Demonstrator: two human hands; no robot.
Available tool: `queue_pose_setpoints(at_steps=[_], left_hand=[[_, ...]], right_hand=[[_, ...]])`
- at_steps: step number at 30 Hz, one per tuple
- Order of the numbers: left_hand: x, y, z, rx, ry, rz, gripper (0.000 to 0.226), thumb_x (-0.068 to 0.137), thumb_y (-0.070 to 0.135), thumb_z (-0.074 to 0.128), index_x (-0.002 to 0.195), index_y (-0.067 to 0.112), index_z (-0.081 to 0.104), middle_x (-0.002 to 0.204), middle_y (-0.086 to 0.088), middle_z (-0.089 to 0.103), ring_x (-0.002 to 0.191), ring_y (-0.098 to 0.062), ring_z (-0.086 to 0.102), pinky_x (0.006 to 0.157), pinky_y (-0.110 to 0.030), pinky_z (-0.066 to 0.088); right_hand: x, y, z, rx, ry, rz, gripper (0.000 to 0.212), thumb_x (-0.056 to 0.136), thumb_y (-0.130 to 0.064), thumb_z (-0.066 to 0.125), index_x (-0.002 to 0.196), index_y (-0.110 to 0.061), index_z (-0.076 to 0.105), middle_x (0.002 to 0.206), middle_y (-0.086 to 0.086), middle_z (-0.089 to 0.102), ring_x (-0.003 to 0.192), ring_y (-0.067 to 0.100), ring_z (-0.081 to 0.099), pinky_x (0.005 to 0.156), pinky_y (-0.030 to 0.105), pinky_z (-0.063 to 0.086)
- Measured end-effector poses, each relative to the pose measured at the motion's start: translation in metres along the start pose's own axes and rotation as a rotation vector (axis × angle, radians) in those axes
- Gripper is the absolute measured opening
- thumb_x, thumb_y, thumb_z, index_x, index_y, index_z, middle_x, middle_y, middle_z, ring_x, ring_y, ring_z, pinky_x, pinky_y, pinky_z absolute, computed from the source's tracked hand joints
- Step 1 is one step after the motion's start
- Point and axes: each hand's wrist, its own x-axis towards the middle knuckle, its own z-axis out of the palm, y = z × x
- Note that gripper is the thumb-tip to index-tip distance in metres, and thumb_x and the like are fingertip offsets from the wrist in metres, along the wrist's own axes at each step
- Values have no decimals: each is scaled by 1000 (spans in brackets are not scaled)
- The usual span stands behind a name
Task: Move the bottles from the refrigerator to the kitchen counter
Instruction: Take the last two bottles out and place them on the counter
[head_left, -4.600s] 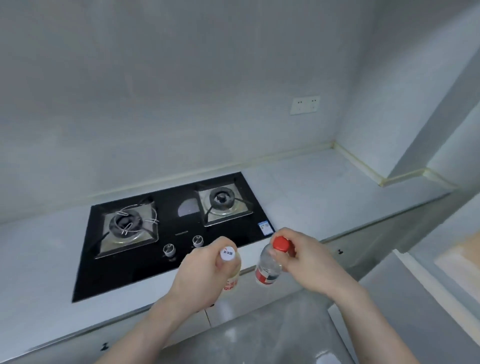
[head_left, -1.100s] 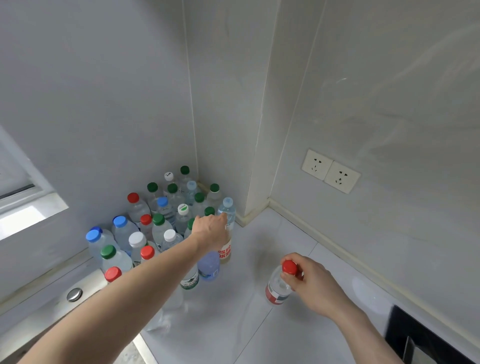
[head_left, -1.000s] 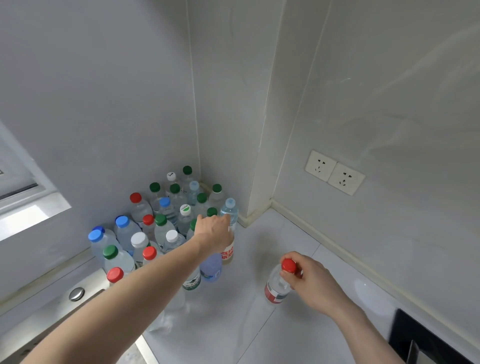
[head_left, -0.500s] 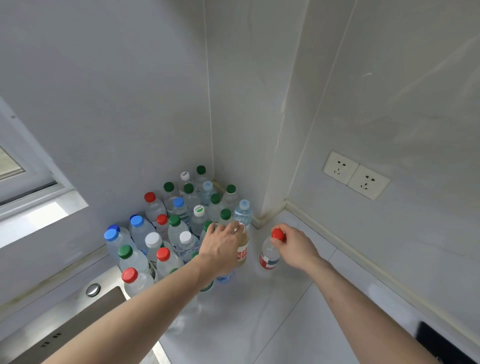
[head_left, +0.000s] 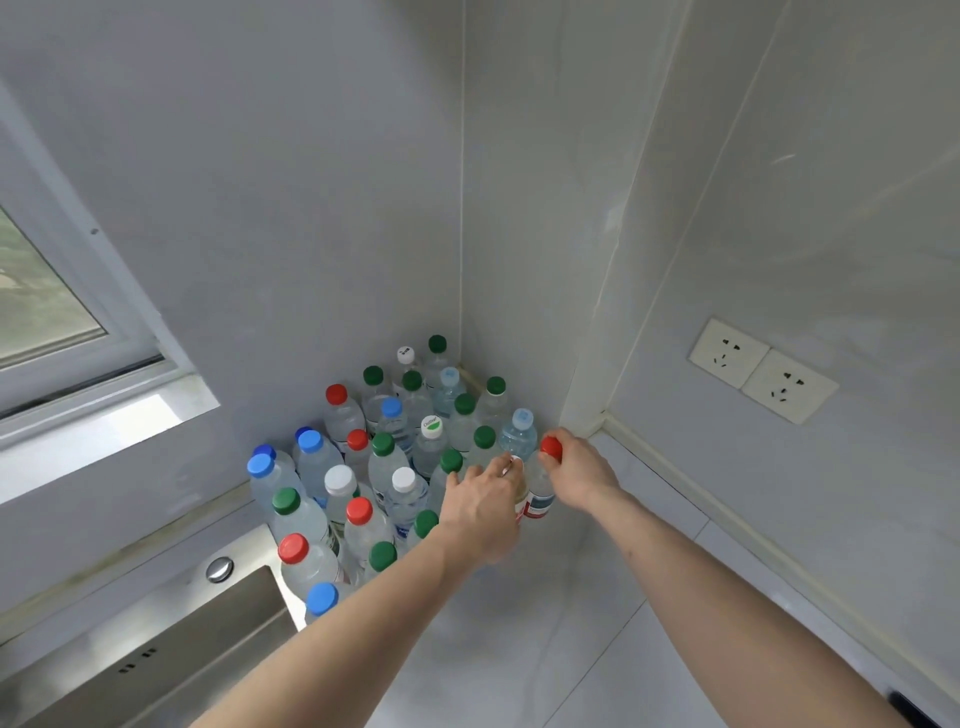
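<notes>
We are reaching both arms into the back corner of the white kitchen counter (head_left: 597, 623), where a crowd of clear plastic bottles (head_left: 384, 467) is standing upright, most looking filled with clear liquid and capped in green, blue, red or white. Our right hand (head_left: 576, 475) is pinching the cap and neck of the red-capped bottle (head_left: 541, 488) with curled fingers, and the bottle is standing at the right edge of the crowd, just beside the light-blue-capped bottle (head_left: 519, 434). Our left hand (head_left: 480, 512) is wrapping its fingers round the white-capped bottle (head_left: 518, 493), whose body is mostly hiding behind the hand; it seems to be touching the red-capped one, though we cannot be sure. Both appear to be resting on the counter.

The bottles are packing the corner against the two walls, and their left front is coming right up to the rim of the steel sink (head_left: 156, 649). To the right of the hands the counter is running bare along the wall with the double socket (head_left: 763, 369). A window (head_left: 47, 312) is sitting above the sink.
</notes>
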Motion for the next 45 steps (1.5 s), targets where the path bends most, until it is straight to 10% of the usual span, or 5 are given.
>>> queue_pose_setpoints(at_steps=[12, 19, 25, 32, 45], left_hand=[[-5, -4, -1, -61, 40, 20, 75, 93, 17, 55, 161, 25, 22, 167, 3, 23, 148, -30, 28, 122, -47, 24], [-84, -55, 17, -215, 318, 33, 71, 98, 21, 52, 161, 35, 23, 170, 10, 12, 157, -20, 11, 128, -38, 12], [-141, -117, 41, -137, 333, -110, 74, 97, 39, 60, 161, 37, 22, 171, 7, 8, 158, -25, 6, 127, -46, 8], [-154, -143, 61, -38, 255, -142, 72, 97, 66, 16, 160, 33, 29, 169, -2, 21, 155, -35, 19, 126, -51, 8], [-150, -76, 6, -96, 339, 19, 70, 92, 47, 66, 152, 23, 38, 161, -7, 30, 149, -35, 25, 124, -53, 21]], right_hand=[[-37, 7, -10, 98, 8, 48, 68, 105, -29, 49, 164, -36, 17, 142, 2, 57, 129, 26, 57, 107, 39, 46], [-134, 1, 7, 379, 100, 1, 64, 103, -22, 59, 157, -43, 32, 133, -13, 52, 97, 1, 65, 88, 25, 48], [-169, -16, 40, 373, -56, -107, 59, 101, -24, 61, 152, -44, 40, 144, -23, 42, 119, 2, 58, 98, 24, 50], [-184, -28, 56, 364, -85, -92, 57, 101, -26, 61, 151, -44, 41, 137, -27, 40, 119, 1, 57, 99, 23, 48], [-265, 24, 17, 471, 98, 27, 54, 102, -26, 60, 150, -44, 44, 146, -24, 41, 128, 2, 52, 108, 30, 49]])
